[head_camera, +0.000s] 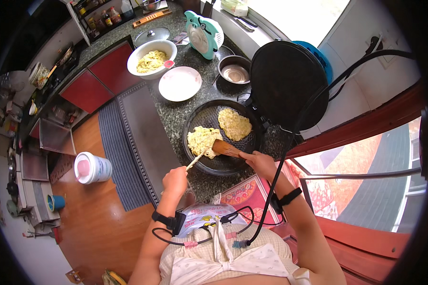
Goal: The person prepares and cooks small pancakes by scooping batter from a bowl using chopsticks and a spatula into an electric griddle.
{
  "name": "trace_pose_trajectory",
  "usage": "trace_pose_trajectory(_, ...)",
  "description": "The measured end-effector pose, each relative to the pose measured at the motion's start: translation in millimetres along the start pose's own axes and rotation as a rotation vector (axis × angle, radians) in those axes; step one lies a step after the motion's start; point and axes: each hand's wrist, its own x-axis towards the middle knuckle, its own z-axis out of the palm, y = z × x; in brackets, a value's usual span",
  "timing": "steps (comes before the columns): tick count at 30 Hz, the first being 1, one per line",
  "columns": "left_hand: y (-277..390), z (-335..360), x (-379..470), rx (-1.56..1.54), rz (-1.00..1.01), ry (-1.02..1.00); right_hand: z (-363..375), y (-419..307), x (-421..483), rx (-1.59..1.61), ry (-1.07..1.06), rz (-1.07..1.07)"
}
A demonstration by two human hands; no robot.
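Two yellowish pancakes lie in a round black electric griddle [232, 162]. My left hand [175, 181] grips light-coloured chopsticks [196, 159], whose tips reach the near-left pancake [201, 139]. In my right hand [261, 164] is a wooden spatula [228, 149], its blade at the right edge of that same pancake. The other pancake [234, 124] rests further back on the right, touched by neither tool. Beyond the griddle stand a white plate [180, 84] and a white bowl [132, 64] holding yellowish shredded food [152, 62] and a red-ended utensil.
The griddle's black lid [289, 85] stands raised at the right. A metal pot [234, 69] and a teal fan [204, 35] are behind on the granite counter. A black cable [276, 178] hangs beside my right forearm. A white bucket [92, 168] stands on the floor at left.
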Motion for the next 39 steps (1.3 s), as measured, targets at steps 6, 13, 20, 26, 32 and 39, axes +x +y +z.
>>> trace_pose_trajectory(6,-0.8,-26.5,-12.1,-0.185,-0.006,0.073,-16.2,-32.1,14.7,0.049,0.013,-0.077)
trace_pose_trajectory(13,-19.7,-21.5,-9.9,-0.199,-0.057,0.140,-15.3,-24.0,19.9,-0.039,-0.111,-0.044)
trace_pose_trajectory(20,-15.7,-9.1,3.0,-0.130,-0.053,0.133,7.7,-46.5,35.8,-0.016,-0.042,-0.057)
trace_pose_trajectory(26,-19.2,-0.9,13.8,-0.072,-0.098,0.150,-27.1,-24.6,-5.5,0.018,-0.024,-0.035)
trace_pose_trajectory(32,-5.5,2.7,17.7,-0.012,-0.060,0.116,-1.1,-17.9,-31.0,0.028,-0.039,0.054)
trace_pose_trajectory(39,-6.4,-1.9,28.9,0.021,-0.004,0.094,-2.7,-63.1,-21.1,0.038,-0.119,0.184)
